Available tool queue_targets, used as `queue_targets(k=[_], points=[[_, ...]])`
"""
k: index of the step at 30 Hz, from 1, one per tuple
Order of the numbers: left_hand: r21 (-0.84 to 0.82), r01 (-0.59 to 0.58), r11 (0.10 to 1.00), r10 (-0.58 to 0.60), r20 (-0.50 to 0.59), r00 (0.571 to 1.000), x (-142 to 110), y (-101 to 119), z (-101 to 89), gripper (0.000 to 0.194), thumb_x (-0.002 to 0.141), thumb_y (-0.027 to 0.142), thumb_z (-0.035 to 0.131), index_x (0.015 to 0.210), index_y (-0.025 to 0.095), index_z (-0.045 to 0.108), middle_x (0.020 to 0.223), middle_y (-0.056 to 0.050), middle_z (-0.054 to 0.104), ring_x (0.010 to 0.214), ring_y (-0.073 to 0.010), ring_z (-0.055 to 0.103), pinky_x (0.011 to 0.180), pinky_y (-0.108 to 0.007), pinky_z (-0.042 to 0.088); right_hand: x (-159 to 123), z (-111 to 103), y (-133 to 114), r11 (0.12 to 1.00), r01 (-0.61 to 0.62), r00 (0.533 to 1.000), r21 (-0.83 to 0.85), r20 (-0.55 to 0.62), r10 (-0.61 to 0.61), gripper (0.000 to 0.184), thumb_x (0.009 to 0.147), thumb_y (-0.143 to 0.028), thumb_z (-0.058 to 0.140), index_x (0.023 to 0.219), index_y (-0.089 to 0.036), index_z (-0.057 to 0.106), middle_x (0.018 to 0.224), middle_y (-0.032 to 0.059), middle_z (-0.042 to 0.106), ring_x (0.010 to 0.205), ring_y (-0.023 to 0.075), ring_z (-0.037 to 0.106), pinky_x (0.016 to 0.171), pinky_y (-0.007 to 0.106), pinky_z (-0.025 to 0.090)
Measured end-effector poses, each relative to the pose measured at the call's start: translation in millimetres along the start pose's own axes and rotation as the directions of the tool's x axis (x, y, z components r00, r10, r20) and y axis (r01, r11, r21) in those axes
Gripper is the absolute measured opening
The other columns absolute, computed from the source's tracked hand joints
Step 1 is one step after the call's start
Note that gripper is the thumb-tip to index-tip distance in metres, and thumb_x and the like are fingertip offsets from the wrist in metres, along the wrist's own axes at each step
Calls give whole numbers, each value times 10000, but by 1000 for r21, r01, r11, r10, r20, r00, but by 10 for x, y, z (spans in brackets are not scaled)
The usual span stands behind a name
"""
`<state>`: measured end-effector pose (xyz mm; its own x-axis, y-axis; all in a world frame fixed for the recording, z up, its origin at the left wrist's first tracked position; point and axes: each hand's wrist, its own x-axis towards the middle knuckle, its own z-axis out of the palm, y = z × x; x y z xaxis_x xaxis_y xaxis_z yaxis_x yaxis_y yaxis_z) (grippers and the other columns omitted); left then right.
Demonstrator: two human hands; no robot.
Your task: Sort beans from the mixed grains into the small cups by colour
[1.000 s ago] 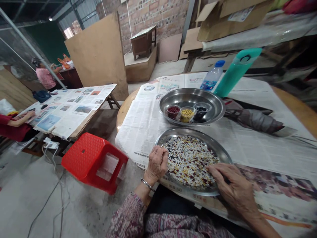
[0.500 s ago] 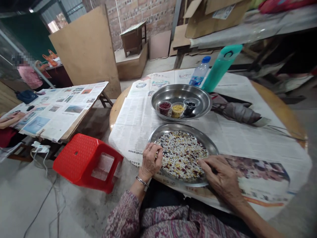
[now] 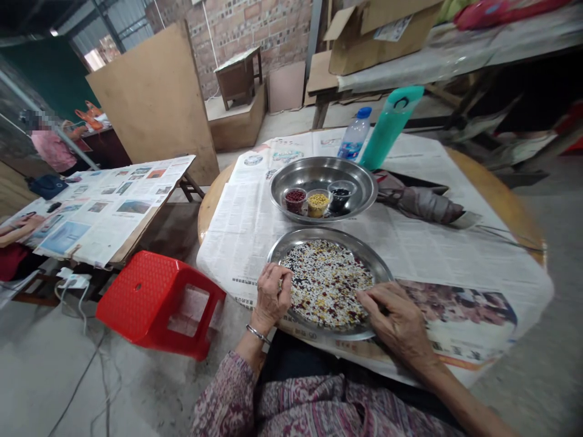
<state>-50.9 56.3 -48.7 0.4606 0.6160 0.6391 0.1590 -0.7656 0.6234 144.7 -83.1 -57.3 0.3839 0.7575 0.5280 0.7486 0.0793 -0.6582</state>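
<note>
Item: shallow stainless-steel tray (image 3: 381,270) of mixed white, red and black beans (image 3: 326,282), on newspaper (image 3: 455,255) spread over a round wooden bench (image 3: 212,209); its print is too small to read. Left hand (image 3: 272,297): fingers bunched over the beans, any pinch impossible to tell. Right hand (image 3: 395,318): loosely spread at the tray's rim. Beyond: second steel tray (image 3: 359,194) holding three small cups (image 3: 317,203) of red, yellow and black beans.

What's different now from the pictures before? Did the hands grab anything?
The person's head moved, so everything slid left in the picture and more of the round wooden table shows. The left hand and right hand stayed at the steel tray of mixed beans; nothing was clearly picked up or let go. The three small cups stayed in the upper tray.
</note>
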Motion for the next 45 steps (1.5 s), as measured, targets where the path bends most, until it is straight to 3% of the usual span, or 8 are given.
queue_targets(k=[18, 22, 24, 27, 30, 33, 38, 45], points=[[48, -8, 999, 7, 27, 1000, 25, 5, -9, 158, 954, 160, 449, 830, 186, 544, 773, -26, 576, 766, -159, 539, 749, -310, 447, 18, 40, 43, 993, 113, 993, -33, -37, -114, 301, 912, -204, 568, 623, -218, 485, 594, -20, 512, 630, 148, 458, 660, 309, 371], [124, -17, 992, 3, 111, 994, 90, 64, -59, 140, 953, 171, 464, 836, 190, 539, 790, -23, 598, 785, -165, 559, 796, -332, 462, 8, 44, 61, 994, 105, 993, -37, -46, -107, 268, 910, -202, 571, 648, -216, 516, 614, -12, 539, 661, 156, 476, 680, 315, 376], [209, -56, 976, -7, 290, 957, 158, 155, -141, 56, 944, 236, 538, 930, 190, 564, 921, -42, 630, 902, -187, 576, 881, -361, 468, 3, 48, 69, 994, 105, 993, -39, -47, -107, 253, 910, -196, 572, 662, -216, 526, 625, -8, 549, 674, 160, 478, 692, 319, 378], [376, -177, 909, -97, 606, 789, 273, 349, -281, 380, 839, 432, 716, 1091, 189, 566, 1182, -99, 578, 1112, -263, 530, 955, -419, 469, -1, 48, 69, 994, 106, 993, -37, -45, -107, 260, 913, -185, 566, 661, -216, 510, 632, -4, 543, 680, 160, 472, 694, 320, 374], [514, -257, 819, -265, 734, 625, 346, 525, -326, 469, 791, 468, 762, 1092, 182, 546, 1160, -100, 567, 1092, -285, 542, 913, -430, 496, -2, 43, 61, 994, 102, 993, -28, -54, -104, 283, 913, -178, 563, 645, -217, 481, 628, -5, 528, 677, 158, 465, 682, 316, 367], [498, -244, 832, -329, 798, 505, 354, 623, -237, 411, 862, 398, 704, 1149, 182, 506, 1127, -77, 582, 1039, -260, 585, 878, -396, 517, -4, 39, 59, 995, 100, 994, -22, -48, -101, 278, 912, -169, 560, 650, -217, 480, 629, -6, 522, 677, 158, 463, 687, 316, 369], [291, -112, 950, -200, 846, 494, 302, 668, 56, 487, 941, 229, 582, 1371, 231, 354, 1209, -62, 534, 1007, -181, 614, 868, -307, 535, -14, 37, 67, 996, 91, 995, -23, -39, -92, 249, 905, -150, 567, 678, -217, 489, 641, -8, 525, 688, 160, 466, 685, 313, 372], [195, -325, 925, -17, 878, 478, 500, 504, 490, 175, 1001, 173, 398, 1081, 167, 553, 1122, -64, 543, 931, -166, 604, 755, -265, 546, -11, 17, 44, 997, 78, 995, 15, -55, -77, 229, 894, -120, 570, 704, -217, 488, 649, -16, 513, 664, 147, 463, 673, 306, 377]])
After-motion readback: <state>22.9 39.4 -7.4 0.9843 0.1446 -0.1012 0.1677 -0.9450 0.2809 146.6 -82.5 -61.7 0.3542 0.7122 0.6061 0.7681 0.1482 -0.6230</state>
